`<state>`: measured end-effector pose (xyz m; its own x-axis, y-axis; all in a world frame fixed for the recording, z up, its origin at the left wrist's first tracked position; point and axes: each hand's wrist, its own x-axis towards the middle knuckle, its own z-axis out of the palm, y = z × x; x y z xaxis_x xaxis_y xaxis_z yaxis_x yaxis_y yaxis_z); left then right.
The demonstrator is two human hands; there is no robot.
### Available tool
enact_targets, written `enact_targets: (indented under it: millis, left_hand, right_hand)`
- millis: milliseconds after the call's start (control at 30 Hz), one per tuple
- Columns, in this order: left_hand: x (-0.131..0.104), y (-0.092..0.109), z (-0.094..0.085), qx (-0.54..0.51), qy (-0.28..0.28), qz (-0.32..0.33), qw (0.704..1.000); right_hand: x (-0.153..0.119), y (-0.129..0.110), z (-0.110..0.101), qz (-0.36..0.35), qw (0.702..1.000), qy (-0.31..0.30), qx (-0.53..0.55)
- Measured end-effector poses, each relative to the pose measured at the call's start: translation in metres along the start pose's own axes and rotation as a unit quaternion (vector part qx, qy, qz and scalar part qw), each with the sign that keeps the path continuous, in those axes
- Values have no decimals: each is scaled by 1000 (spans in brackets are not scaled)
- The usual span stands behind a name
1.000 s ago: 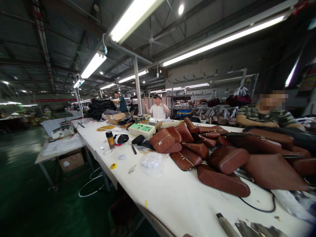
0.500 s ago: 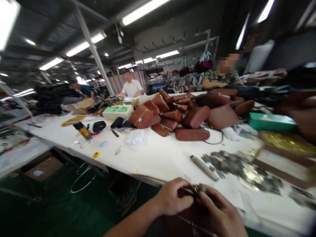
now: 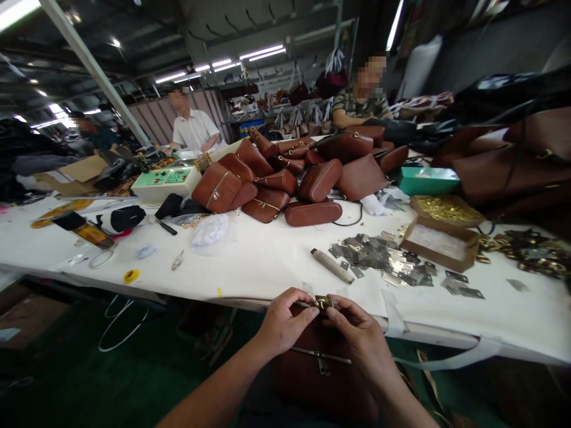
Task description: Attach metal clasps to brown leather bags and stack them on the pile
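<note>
A brown leather bag (image 3: 325, 392) lies below my hands at the table's front edge, its silver zip (image 3: 312, 355) running across the side that faces me. At its upper edge is a small brass-coloured clasp (image 3: 323, 302). My left hand (image 3: 285, 324) pinches the clasp's left side between thumb and fingers. From the right, my right hand (image 3: 359, 330) grips it too, thumb in front and fingers behind. Whether the clasp is fixed to the leather cannot be made out. Behind my hands lies a wrapped, beige rod-like tool (image 3: 332, 266), beside scattered thin metal plates (image 3: 366, 252).
Brown bags (image 3: 312, 181) are piled across the white table (image 3: 259, 261). Right of them are a green box (image 3: 428, 180), a carton of gold fittings (image 3: 448, 208) and brass hardware (image 3: 539, 252). A control box (image 3: 167, 184) stands left. Two co-workers (image 3: 194, 128) (image 3: 361, 101) sit beyond.
The view has swung right and down, so the table contents appear further left. Both hands keep hold at the clasp, and more of the bag with its zip now shows.
</note>
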<state>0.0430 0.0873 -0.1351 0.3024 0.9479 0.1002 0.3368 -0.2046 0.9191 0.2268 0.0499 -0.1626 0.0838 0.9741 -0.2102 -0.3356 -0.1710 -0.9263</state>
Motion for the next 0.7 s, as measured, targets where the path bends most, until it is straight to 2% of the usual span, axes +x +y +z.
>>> enact_targets:
  millis: [300, 567, 633, 700]
  left_hand:
    - [-2, 0, 4, 24, 8, 56, 998]
    - [-1, -3, 3, 10, -4, -16, 1000]
    - [-1, -3, 2, 7, -2, -10, 1000]
    - [-1, -2, 2, -2, 4, 25, 1000]
  right_hand:
    - [2, -1, 3, 50, 990, 0, 131]
    - [-1, -7, 9, 81, 982, 11, 169]
    - [-1, -7, 10, 83, 981, 8, 174]
    - [0, -6, 10, 79, 981, 7, 177]
